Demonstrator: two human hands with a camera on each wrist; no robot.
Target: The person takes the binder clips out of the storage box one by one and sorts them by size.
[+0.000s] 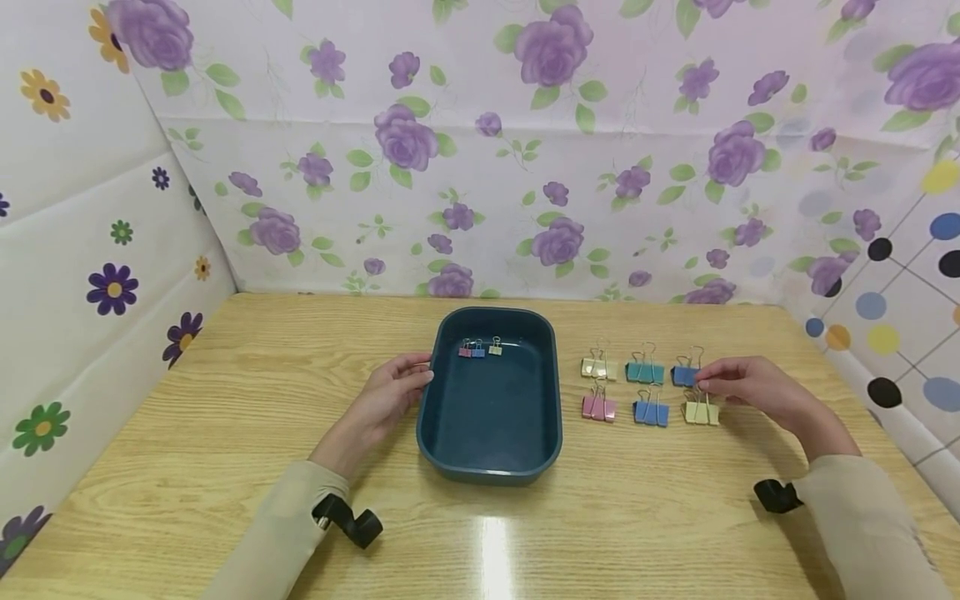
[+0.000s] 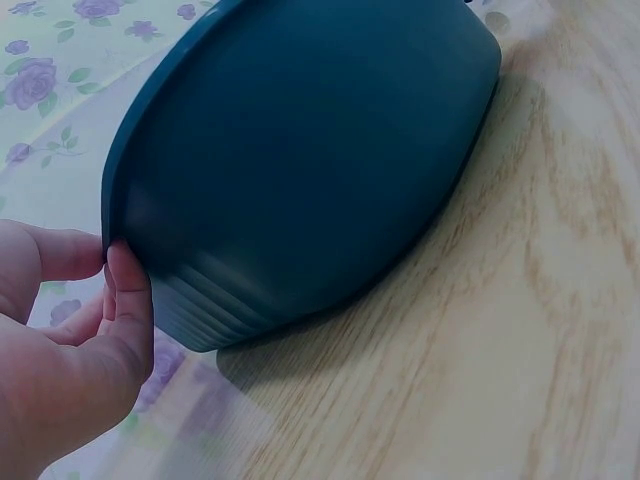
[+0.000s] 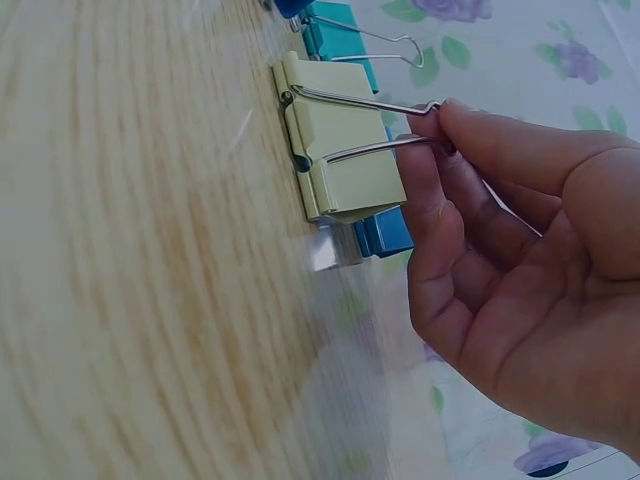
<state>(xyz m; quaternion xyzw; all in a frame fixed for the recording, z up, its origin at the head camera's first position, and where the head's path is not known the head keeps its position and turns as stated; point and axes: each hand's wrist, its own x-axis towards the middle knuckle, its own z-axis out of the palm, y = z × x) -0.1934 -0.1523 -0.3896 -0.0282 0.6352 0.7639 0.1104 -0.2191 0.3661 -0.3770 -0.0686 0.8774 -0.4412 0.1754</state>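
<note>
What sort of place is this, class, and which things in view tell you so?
Probably a staged tabletop booth, not a lived-in room: a wooden table walled in by floral sheets, with binder clips in neat rows beside a teal tray.

The left hand (image 2: 60, 340) touches the dark teal tray's (image 2: 300, 170) rim on the wooden table (image 2: 500, 350).

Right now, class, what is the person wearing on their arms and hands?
Both arms wear long beige sleeves reaching the wrists. A black strap-mounted device sits at each wrist: left, right. The left hand and right hand are bare, without gloves.
</note>
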